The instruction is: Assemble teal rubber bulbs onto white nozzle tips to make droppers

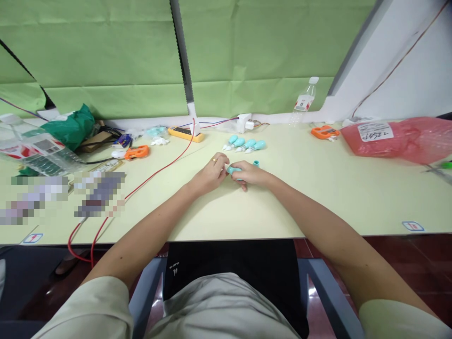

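Observation:
My right hand (251,173) is closed around a small turquoise bulb-shaped piece (233,171), just above the tabletop. Close to its left end, the fingers of my left hand (213,172) are pinched together; what lies between them is too small to make out. A ring sits on one left finger. Just beyond my right hand stands a short turquoise cylinder (256,164) with an opening on top. Farther back, several turquoise bulb-shaped pieces (250,144) with whitish tips lie side by side in a slanting row.
Behind the row are a white plug (244,123) with wires and a yellow multimeter (186,134). A red cable (155,173) crosses the table to the left. Orange tools (325,132), a red bag (395,140), a bottle (305,101) and a green bag (72,126) lie around.

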`<state>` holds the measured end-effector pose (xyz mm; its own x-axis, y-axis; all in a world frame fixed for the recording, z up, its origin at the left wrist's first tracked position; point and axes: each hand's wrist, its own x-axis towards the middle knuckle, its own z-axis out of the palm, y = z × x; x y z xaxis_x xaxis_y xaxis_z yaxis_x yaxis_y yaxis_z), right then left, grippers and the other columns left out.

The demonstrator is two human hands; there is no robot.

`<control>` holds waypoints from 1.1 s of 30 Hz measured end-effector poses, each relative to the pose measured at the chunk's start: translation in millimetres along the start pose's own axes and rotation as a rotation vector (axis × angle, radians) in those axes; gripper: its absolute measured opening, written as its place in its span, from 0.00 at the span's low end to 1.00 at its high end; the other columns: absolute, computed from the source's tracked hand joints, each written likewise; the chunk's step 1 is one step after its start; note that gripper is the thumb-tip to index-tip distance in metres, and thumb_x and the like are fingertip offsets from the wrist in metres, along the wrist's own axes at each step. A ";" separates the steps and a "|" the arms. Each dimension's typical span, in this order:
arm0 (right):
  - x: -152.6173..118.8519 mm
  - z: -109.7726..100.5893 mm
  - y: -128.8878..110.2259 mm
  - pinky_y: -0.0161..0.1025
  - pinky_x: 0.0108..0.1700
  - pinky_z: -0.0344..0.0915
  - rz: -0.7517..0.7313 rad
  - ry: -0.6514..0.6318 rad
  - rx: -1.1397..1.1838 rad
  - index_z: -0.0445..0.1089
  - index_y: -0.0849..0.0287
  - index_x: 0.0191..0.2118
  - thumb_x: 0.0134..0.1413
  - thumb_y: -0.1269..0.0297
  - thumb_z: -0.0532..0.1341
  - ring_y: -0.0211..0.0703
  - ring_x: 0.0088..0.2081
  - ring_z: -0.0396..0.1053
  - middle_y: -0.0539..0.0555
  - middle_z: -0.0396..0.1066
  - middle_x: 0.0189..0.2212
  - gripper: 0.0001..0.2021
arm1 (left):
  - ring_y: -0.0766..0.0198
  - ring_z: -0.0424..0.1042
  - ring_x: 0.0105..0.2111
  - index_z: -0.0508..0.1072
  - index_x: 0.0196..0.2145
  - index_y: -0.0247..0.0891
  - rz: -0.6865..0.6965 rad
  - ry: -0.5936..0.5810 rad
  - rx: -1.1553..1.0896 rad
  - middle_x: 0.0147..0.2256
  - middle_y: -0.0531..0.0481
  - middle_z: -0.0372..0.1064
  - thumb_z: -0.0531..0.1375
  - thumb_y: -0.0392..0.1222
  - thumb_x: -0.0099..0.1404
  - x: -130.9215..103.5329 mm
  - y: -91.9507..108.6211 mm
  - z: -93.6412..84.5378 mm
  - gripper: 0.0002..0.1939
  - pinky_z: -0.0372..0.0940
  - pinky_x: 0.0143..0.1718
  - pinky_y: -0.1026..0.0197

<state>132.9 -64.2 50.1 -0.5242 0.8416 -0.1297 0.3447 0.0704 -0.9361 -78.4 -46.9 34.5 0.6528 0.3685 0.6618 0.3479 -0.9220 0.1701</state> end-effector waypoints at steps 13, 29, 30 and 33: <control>1.4 0.6 -0.1 0.37 0.18 0.72 -0.002 0.025 0.091 0.69 0.60 0.39 0.47 0.69 0.60 0.35 0.15 0.59 0.42 0.58 0.15 0.10 | 0.58 0.70 0.41 0.70 0.42 0.40 -0.004 0.057 0.132 0.37 0.46 0.73 0.52 0.35 0.75 -1.9 -9.8 -2.5 0.07 0.67 0.46 0.52; 0.4 4.1 -5.7 0.34 0.17 0.67 0.041 0.081 -0.107 0.69 0.58 0.40 0.50 0.67 0.61 0.39 0.15 0.68 0.43 0.61 0.15 0.09 | 0.59 0.72 0.45 0.68 0.46 0.40 -0.031 0.080 0.076 0.42 0.43 0.71 0.50 0.33 0.74 -3.9 -6.8 -4.9 0.09 0.69 0.46 0.55; 0.6 4.1 -5.8 0.34 0.17 0.67 0.043 0.080 -0.104 0.69 0.58 0.40 0.50 0.67 0.61 0.39 0.15 0.68 0.43 0.61 0.16 0.10 | 0.59 0.72 0.44 0.68 0.46 0.40 -0.031 0.087 0.070 0.42 0.43 0.71 0.50 0.33 0.74 -4.1 -6.9 -5.0 0.09 0.69 0.45 0.55; 0.3 4.0 -6.1 0.33 0.17 0.67 0.041 0.073 -0.100 0.69 0.58 0.40 0.50 0.67 0.61 0.39 0.16 0.68 0.43 0.61 0.17 0.10 | 0.60 0.72 0.43 0.68 0.45 0.40 -0.030 0.107 0.064 0.41 0.44 0.71 0.50 0.33 0.74 -4.6 -7.7 -4.9 0.09 0.69 0.45 0.56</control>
<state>127.5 -66.5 54.4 -0.4516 0.8812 -0.1397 0.4425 0.0853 -0.8927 -87.4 -42.1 33.7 0.5671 0.3781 0.7318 0.4107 -0.8999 0.1468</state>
